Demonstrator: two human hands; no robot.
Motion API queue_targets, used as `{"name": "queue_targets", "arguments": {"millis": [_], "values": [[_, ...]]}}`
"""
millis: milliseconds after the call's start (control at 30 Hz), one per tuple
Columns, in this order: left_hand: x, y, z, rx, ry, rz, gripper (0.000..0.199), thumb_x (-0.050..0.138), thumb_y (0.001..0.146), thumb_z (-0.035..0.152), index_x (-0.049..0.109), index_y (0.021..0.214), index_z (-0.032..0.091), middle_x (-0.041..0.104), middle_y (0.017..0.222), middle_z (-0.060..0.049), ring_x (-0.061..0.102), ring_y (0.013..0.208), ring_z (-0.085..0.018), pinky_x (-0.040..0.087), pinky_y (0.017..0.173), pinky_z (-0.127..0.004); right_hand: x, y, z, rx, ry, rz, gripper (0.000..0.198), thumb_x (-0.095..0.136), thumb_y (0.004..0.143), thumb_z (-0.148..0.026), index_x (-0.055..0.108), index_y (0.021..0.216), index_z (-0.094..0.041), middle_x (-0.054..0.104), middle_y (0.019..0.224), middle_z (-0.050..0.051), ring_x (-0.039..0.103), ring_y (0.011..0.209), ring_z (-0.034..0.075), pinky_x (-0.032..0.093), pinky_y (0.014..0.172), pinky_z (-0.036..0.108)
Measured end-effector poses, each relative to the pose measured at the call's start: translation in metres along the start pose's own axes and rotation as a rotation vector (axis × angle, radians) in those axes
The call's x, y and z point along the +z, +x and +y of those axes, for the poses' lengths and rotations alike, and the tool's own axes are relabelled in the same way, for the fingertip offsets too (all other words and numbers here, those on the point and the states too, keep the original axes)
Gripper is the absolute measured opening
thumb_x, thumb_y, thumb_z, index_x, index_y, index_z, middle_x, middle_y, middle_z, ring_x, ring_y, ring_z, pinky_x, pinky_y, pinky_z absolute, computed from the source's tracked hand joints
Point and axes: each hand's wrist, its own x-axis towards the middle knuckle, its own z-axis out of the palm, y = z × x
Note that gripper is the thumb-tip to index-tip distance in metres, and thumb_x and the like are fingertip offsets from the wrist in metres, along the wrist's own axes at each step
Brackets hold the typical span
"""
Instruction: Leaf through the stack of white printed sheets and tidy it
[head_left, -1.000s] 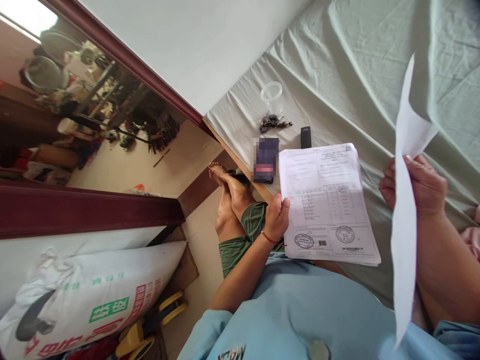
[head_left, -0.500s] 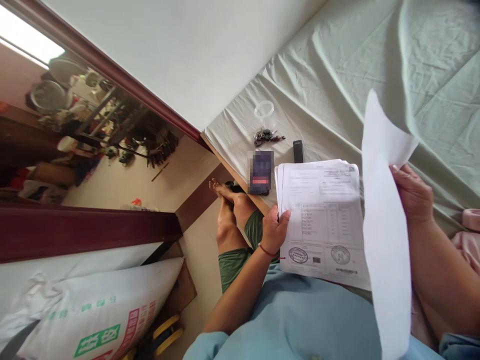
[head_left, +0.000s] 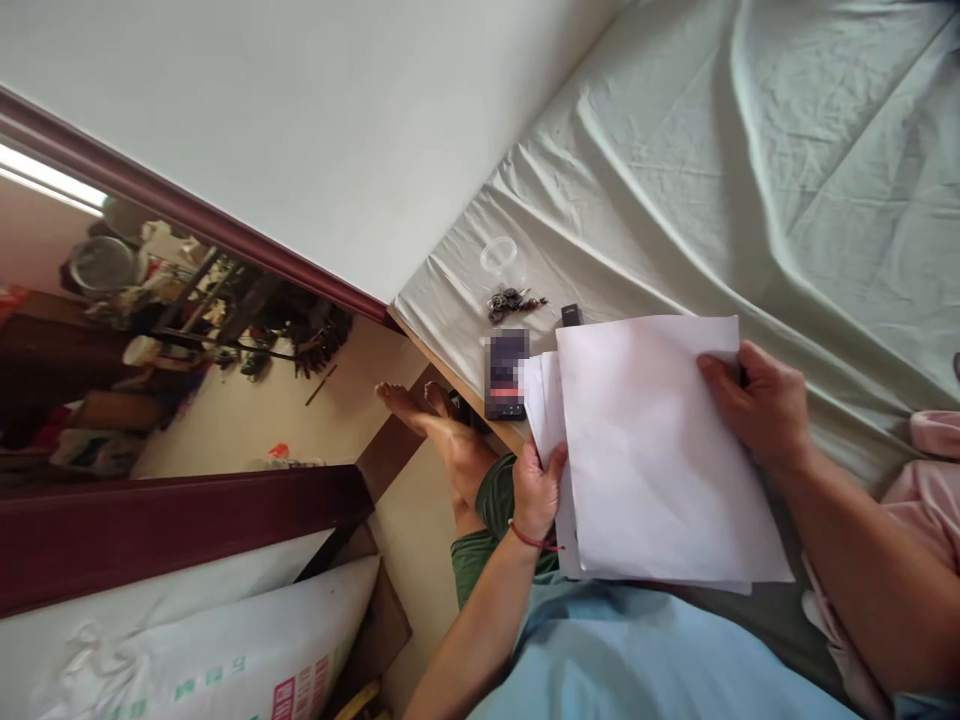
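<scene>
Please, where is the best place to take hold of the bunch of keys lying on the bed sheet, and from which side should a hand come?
Probably from above. The bunch of keys lies flat and loose on the bed sheet, between the clear round lid and the phone. Pinch the dark clump in its middle, where the pieces gather; finer detail is too small to tell.

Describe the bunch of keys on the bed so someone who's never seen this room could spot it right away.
Start at the pale green bedsheet and follow it to the corner of the bed nearest the white wall. The bunch of keys lies there, between a clear round lid and a dark phone. It is the only tangled, dark metal cluster among those smooth-edged things.
</scene>
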Motion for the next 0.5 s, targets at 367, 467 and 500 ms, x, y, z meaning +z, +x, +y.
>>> {"name": "queue_targets", "arguments": {"millis": [367, 467, 500], "values": [[0.004, -0.001, -0.004, 0.027, -0.119, 0.058, 0.042, 0.058, 0.094, 0.051, 0.064, 0.123, 0.021, 0.073, 0.126, -0.009, 0.065, 0.125, -0.024, 0.048, 0.113, -0.038, 0.002, 0.005, 0.013, -0.130, 0.044, 0.003, 0.017, 0.064, 0.086, -0.038, 0.065, 0.079, -0.023, 0.067, 0.104, 0.006, 0.056, 0.075, 0.018, 0.040, 0.065, 0.033], [0.004, -0.004, -0.005, 0.023, -0.192, 0.038, 0.044, 0.061, 0.093, 0.047, 0.062, 0.130, 0.023, 0.072, 0.129, -0.008, 0.062, 0.131, -0.025, 0.047, 0.115, -0.038, 0.001, 0.005, 0.014, -0.097, 0.037, -0.074, 0.020, 0.062, 0.087, -0.042, 0.070, 0.093, -0.024, 0.071, 0.108, 0.007, 0.060, 0.075, 0.019, 0.042, 0.065, 0.034], [0.003, -0.004, -0.005, 0.023, -0.209, 0.034, 0.046, 0.063, 0.092, 0.046, 0.062, 0.132, 0.023, 0.071, 0.131, -0.008, 0.060, 0.133, -0.025, 0.046, 0.116, -0.038, 0.000, 0.004, 0.013, -0.073, 0.038, -0.102, 0.021, 0.062, 0.088, -0.043, 0.069, 0.094, -0.025, 0.071, 0.099, 0.005, 0.059, 0.072, 0.019, 0.042, 0.064, 0.033]]}}
